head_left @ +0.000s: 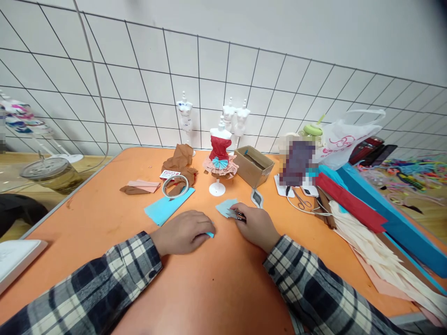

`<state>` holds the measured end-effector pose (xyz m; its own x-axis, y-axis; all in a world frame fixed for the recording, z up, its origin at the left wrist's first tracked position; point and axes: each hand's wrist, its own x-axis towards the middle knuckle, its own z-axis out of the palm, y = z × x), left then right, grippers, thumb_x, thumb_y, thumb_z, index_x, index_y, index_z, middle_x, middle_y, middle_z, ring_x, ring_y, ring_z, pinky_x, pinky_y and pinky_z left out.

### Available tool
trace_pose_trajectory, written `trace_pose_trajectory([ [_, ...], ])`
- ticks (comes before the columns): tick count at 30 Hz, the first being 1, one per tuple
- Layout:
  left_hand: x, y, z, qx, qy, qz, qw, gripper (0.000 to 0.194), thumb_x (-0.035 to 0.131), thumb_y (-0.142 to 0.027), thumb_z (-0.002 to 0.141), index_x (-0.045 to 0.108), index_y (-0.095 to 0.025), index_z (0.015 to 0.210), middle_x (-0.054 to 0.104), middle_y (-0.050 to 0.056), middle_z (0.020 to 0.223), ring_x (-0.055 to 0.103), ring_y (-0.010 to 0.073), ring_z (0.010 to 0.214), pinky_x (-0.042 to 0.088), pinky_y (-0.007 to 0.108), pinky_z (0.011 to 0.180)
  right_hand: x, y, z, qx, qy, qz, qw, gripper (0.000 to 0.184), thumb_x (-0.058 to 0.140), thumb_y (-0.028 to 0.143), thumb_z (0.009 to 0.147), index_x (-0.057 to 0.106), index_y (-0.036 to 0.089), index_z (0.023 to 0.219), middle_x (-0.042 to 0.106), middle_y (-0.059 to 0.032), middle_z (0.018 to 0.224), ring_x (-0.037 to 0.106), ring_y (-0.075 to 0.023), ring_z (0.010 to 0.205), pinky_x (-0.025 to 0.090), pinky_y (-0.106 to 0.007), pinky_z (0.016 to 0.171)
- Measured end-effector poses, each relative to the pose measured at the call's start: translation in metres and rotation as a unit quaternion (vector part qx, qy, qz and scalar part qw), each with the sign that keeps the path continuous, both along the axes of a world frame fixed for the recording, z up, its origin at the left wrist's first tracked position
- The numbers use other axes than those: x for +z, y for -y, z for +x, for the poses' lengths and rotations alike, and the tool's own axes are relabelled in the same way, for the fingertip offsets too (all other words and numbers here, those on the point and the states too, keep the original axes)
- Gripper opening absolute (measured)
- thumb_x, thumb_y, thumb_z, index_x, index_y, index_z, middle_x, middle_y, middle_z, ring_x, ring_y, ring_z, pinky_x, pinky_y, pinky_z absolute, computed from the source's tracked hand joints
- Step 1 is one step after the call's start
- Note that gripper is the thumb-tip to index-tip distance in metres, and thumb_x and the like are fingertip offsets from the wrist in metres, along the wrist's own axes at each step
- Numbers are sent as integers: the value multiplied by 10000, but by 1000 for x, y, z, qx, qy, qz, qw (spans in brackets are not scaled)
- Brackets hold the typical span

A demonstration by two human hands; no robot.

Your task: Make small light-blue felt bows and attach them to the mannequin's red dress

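Note:
My left hand [186, 232] rests low over the orange table, its fingers closed on a small piece of bright blue paper [210, 235]. Only a corner of that piece shows. My right hand [256, 225] grips a small silver-and-black tool [240, 216] whose exact kind I cannot make out. Its tip lies at a pale blue piece of paper [226, 207] on the table. Behind both hands stands a miniature dress form [219, 151] in a red bodice, with a ruffled pink and brown skirt and a blue bow. A folded blue crepe paper strip [167, 208] lies beyond my left hand.
A tape roll [175, 187] and crumpled brown paper [179, 158] lie back left. Right of the dress form are a cardboard box [254, 167], scissors [302, 201] and a cable. Crepe paper rolls [352, 202] line the right edge. White dress forms [185, 111] stand behind.

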<state>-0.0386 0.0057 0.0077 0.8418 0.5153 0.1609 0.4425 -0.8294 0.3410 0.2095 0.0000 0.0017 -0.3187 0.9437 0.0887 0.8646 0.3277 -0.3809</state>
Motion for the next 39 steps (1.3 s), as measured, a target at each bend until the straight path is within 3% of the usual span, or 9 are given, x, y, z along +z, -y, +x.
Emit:
trace_pose_trajectory([
  [4, 3, -17, -21, 129, 7, 100, 987, 257, 436, -233, 921, 668, -207, 1029, 718, 64, 979, 629, 216, 920, 437, 348, 835, -1, 2, -1, 12, 4, 10, 1000, 254, 512, 283, 884, 615, 268, 1115, 742, -7, 959, 676, -188, 857, 343, -259, 636],
  [9, 5, -28, -38, 223, -46, 87, 970, 321, 429, -408, 936, 709, -277, 1024, 732, 31, 1047, 661, 222, 940, 479, 315, 757, -5, -2, -1, 12, 76, 16, 997, 143, 494, 283, 882, 626, 228, 880, 709, -20, 810, 652, -168, 740, 254, -268, 562],
  [15, 12, -27, -38, 350, -30, 235, 906, 354, 455, -429, 918, 652, -194, 1095, 692, 116, 1048, 608, 315, 996, 451, 424, 857, -9, -4, -2, 2, 75, 14, 997, 122, 499, 284, 877, 600, 223, 909, 701, -16, 798, 632, -156, 714, 224, -268, 555],
  [22, -3, -46, -52, 385, -80, 160, 906, 250, 525, -362, 845, 675, -216, 984, 707, 94, 996, 624, 318, 935, 441, 427, 797, -10, -5, -1, 4, 56, -6, 998, 150, 493, 337, 900, 589, 225, 927, 710, -18, 821, 627, -158, 722, 231, -260, 561],
  [27, -8, -56, -65, 423, 110, 75, 896, 269, 489, -400, 871, 681, -211, 888, 713, 59, 897, 636, 271, 878, 454, 370, 755, -9, -6, 0, 10, 57, -10, 998, 161, 478, 329, 910, 596, 229, 954, 709, -23, 837, 628, -160, 737, 232, -262, 568],
  [30, -5, -53, -70, 373, 219, 53, 900, 262, 504, -399, 880, 662, -190, 888, 695, 63, 894, 630, 239, 873, 468, 336, 774, -8, -5, 0, 18, 65, -12, 998, 165, 476, 327, 909, 599, 239, 976, 704, -19, 832, 630, -164, 738, 232, -263, 565],
  [33, -2, -48, -67, 186, 129, 2, 974, 208, 527, -348, 887, 682, -210, 867, 690, 45, 858, 620, 204, 829, 462, 309, 779, -8, -5, 1, 24, 77, -16, 997, 164, 475, 313, 906, 604, 246, 981, 701, -18, 841, 631, -167, 743, 237, -263, 563],
  [35, -2, -47, -64, 103, 43, -6, 994, 193, 527, -309, 897, 695, -224, 853, 686, 39, 831, 612, 192, 809, 447, 310, 796, -8, -5, 1, 24, 82, -17, 996, 170, 466, 314, 910, 606, 246, 980, 700, -20, 843, 632, -170, 749, 243, -262, 567],
  [39, -6, -51, -60, 114, 13, 47, 992, 203, 505, -286, 920, 697, -222, 899, 686, 56, 859, 606, 206, 860, 425, 331, 831, -7, -6, 2, 30, 87, -16, 996, 176, 462, 306, 911, 604, 243, 993, 706, -27, 863, 636, -175, 768, 249, -262, 574],
])
